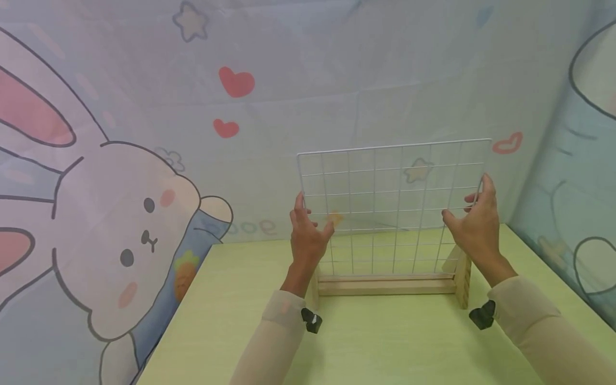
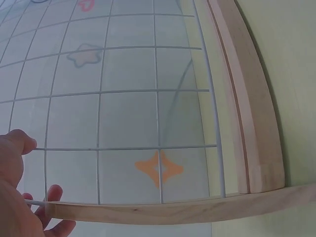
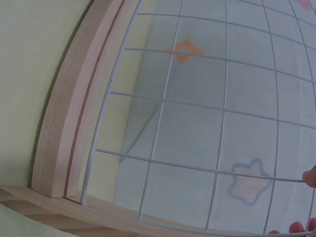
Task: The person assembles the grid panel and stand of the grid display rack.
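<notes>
A white wire grid panel stands upright on a light wooden stand, its lower edge close along the wooden bar. My left hand grips the panel's left edge, fingers round behind the edge wire and thumb in front. On the opposite edge my right hand holds in the same way, about mid-height. In the left wrist view the grid's corner meets the bar and a wooden side piece. The right wrist view shows the other lower corner beside the bar; only fingertips of that hand appear.
The stand rests on a pale yellow-green table. Behind it hangs a cloth backdrop with a rabbit, hearts and stars, and more printed cloth is on the right. Small black devices sit at both wrists.
</notes>
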`<state>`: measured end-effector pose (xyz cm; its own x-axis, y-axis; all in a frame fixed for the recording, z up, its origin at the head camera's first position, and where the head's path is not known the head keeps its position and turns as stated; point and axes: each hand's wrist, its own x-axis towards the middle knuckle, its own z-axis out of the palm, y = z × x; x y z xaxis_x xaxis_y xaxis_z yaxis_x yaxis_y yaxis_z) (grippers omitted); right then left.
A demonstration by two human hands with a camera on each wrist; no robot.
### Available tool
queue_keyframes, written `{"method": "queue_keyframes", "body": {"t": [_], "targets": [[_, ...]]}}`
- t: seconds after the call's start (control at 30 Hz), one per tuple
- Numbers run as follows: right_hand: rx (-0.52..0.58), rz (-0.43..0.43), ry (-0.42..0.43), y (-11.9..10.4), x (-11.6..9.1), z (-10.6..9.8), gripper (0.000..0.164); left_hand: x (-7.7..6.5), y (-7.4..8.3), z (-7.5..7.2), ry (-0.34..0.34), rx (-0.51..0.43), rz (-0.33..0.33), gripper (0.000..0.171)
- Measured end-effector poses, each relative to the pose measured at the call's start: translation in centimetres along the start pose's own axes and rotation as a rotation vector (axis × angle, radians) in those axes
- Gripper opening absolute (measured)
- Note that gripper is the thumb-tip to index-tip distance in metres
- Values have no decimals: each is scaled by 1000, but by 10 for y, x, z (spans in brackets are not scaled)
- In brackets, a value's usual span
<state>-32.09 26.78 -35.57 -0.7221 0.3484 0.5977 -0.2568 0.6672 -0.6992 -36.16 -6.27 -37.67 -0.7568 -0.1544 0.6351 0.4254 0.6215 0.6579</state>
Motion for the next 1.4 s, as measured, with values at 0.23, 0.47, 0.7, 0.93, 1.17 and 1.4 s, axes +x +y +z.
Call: {"method": "queue_keyframes", "body": {"t": [0.23, 0.47, 0.7, 0.93, 1.17, 1.4], "targets": [[-31, -2, -26, 5, -2, 1, 101, -3, -2, 4, -1, 70, -40, 96], [-68, -17, -10, 8, -5, 1, 101, -5, -3, 8, 9, 130, -57, 100], [-99, -5, 10, 11, -6, 2, 100, -6, -3, 10, 8, 155, -76, 100], [-111, -9, 27, 14, -7, 5, 101, -8, -5, 11, -10, 188, -92, 98], [-135, -9, 24, 13, -9, 7, 100, -10, -9, 11, 7, 199, -67, 95], [-155, -27, 34, 16, -11, 9, 101, -13, -13, 13, 19, 188, -83, 87]]}}
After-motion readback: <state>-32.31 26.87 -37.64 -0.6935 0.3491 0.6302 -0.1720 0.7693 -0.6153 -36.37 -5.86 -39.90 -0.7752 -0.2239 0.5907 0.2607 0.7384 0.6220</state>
